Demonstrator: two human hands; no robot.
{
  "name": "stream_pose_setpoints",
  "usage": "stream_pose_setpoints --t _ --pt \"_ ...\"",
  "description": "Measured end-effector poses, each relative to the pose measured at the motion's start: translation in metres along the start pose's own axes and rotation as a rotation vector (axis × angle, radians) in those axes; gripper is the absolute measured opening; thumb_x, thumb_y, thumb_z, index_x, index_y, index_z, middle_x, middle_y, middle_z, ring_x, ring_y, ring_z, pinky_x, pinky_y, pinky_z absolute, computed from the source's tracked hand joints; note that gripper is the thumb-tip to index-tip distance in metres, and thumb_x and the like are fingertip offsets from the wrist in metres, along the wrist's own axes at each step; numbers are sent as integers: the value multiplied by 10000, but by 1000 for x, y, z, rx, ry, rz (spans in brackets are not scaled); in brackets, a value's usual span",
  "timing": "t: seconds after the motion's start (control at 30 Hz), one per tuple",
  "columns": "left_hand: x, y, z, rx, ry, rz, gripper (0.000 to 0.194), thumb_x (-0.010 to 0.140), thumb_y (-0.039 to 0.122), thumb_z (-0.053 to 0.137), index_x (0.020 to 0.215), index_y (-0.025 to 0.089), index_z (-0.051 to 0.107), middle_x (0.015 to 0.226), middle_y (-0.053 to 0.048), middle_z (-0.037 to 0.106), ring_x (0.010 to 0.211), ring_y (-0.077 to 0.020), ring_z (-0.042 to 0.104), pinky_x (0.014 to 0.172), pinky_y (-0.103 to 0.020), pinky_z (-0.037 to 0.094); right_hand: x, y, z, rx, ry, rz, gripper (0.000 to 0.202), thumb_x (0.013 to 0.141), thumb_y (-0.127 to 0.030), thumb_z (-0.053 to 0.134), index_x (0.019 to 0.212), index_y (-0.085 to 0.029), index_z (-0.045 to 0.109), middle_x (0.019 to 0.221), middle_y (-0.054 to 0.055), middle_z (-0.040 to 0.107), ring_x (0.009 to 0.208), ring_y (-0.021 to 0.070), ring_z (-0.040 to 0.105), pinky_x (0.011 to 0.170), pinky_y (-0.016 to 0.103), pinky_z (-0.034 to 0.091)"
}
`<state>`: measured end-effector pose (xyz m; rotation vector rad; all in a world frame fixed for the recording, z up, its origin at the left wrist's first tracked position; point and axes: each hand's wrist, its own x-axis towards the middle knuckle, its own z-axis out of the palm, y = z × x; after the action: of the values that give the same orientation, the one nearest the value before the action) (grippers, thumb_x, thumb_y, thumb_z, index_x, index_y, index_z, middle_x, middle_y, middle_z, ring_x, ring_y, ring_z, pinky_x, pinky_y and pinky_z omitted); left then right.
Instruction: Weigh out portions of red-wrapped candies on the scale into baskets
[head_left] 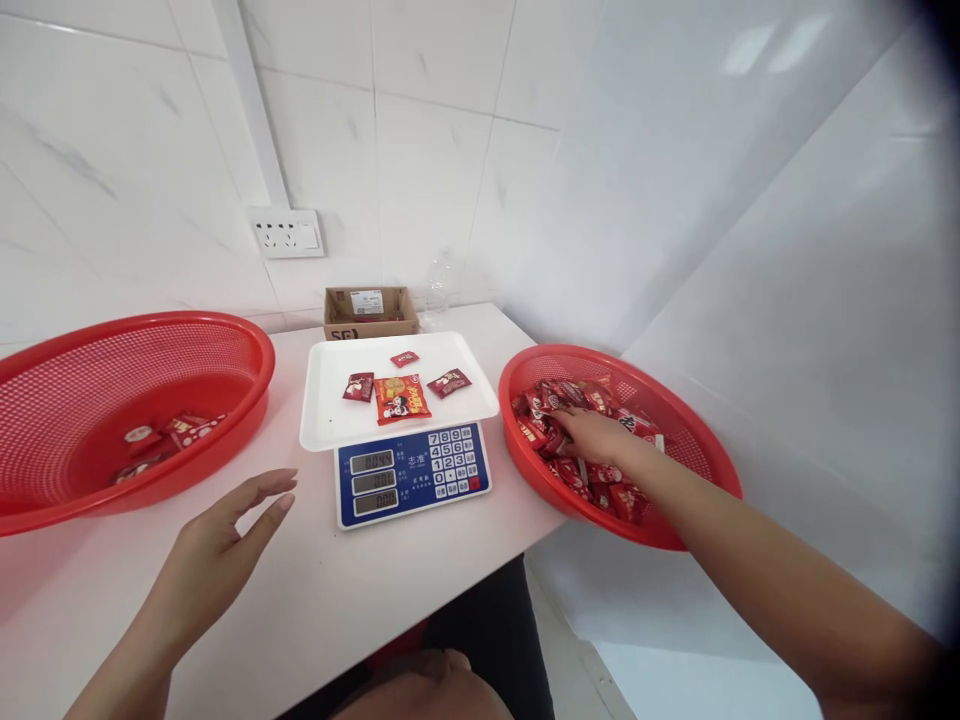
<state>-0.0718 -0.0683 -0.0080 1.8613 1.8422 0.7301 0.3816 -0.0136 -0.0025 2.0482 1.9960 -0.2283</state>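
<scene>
My right hand (596, 438) reaches into the red plastic basket (705, 475) on the right. Its fingers are stretched out and slightly apart, touching the red snack packets (622, 500); some fingertips are hidden among them. Over the table, left of a blue and white scale (412, 475), my left hand (221, 540) is open and holds nothing. On the scale's white tray (330, 410) lie an orange-red snack packet (403, 399), two dark red packets (358, 387) and a small red one (405, 359). The scale's displays are lit too dimly to read surely.
Another red basket (150, 330) stands at the left with several red packets (161, 435) in it. Behind the scale are a cardboard box (371, 325) and a clear plastic bottle (437, 290). The white table (262, 610) meets a tiled wall with a socket (286, 234).
</scene>
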Motion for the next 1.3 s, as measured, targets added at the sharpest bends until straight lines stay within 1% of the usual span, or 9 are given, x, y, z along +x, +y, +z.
stream_pose_setpoints --t 0.2,0.37,0.47,0.63,0.73,0.83,0.97,1.17,1.3 --pt "-1 -14 -2 30 38 16 435 728 600 480 1002 305 644 1065 -4 688 996 -234 635 625 -246 547 0 12 -10 154 35 38 402 684 -14 497 1013 -187 649 987 94 694 900 246 647 747 305 462" --pt "0 -14 3 -11 15 24 435 736 597 487 1026 307 636 1080 0 682 1015 -224 627 625 -231 547 -5 18 -30 369 213 32 367 739 -80 500 1073 -195 597 1105 60 661 977 185 624 831 285 467" --pt "1 -7 8 -46 0 30 433 746 589 488 1033 299 632 1091 -4 677 1015 -214 625 672 -239 547 -5 4 -45 516 307 -26 340 775 -144 497 1099 -214 575 1137 44 648 1007 158 616 860 287 473" --pt "-1 3 10 -73 -31 29 433 766 575 471 1059 292 620 1131 -5 659 1033 -206 615 686 -250 545 11 -49 -62 911 375 -249 298 777 -208 551 1073 -190 570 1094 77 667 967 171 636 855 339 495" --pt "-5 2 7 -70 -17 18 430 764 576 474 1052 292 620 1126 -4 661 1033 -206 613 679 -250 544 24 -82 -65 853 352 -316 399 812 -231 527 1206 -176 500 1228 109 594 1062 179 593 897 359 474" --pt "-9 -4 2 -67 0 4 434 761 577 478 1057 291 617 1114 -8 666 1021 -209 618 684 -256 543 31 -106 -62 728 319 -355 520 795 -240 565 1296 -162 449 1358 130 475 1214 219 475 998 390 389" --pt "-11 -12 -1 -68 9 -15 437 761 574 481 1063 288 613 1105 -11 670 1015 -208 620 673 -252 541 37 -127 -52 548 225 -425 502 771 -161 574 1267 -119 514 1342 157 485 1234 259 450 1043 380 333" --pt "-10 -5 0 -71 4 -2 425 770 561 479 1056 278 616 1103 -15 670 1016 -200 620 690 -242 538 46 -145 -55 405 224 -408 502 824 -172 516 1324 -153 467 1424 131 387 1329 270 312 1087 398 258" --pt "-12 -1 -3 -71 10 10 423 780 546 474 1063 267 617 1107 -31 669 1014 -210 622 642 -235 537 13 -139 -73 384 290 -385 484 866 -253 470 1344 -185 437 1450 102 351 1353 254 259 1097 436 229"
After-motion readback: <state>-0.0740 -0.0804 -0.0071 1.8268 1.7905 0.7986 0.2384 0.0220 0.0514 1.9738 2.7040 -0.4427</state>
